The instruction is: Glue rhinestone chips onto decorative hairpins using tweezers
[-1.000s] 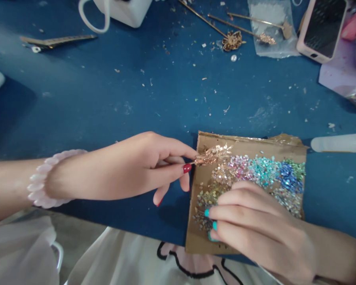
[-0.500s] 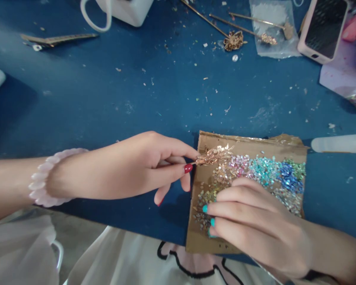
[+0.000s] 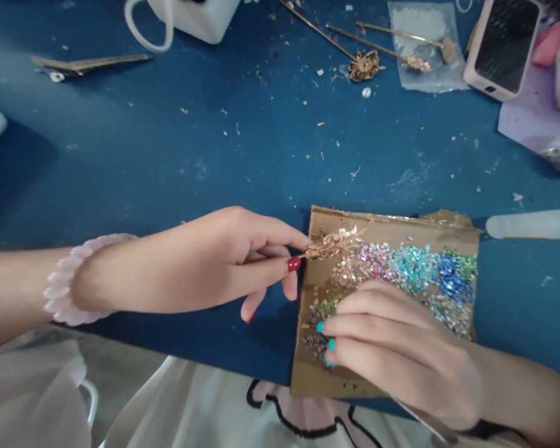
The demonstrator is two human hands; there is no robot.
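Note:
Between thumb and index finger, my left hand pinches the thin stem of a gold leafy ornament, whose head lies over the upper left of a cardboard piece. Clusters of small sequins in pink, turquoise, blue, green, silver and gold cover the cardboard. My right hand is closed above the lower left sequins, with turquoise nails near the gold and grey ones. A thin metal tool shows under this hand; its tip is hard to make out.
Gold hairpins and a plastic bag lie at the top, beside a phone. A white pen-like tool is right of the cardboard. A metal clip lies upper left, near a white container.
The view has shifted slightly, moving most things a little to the left. My right hand has shifted slightly up and left; my left hand keeps its pinch on the ornament.

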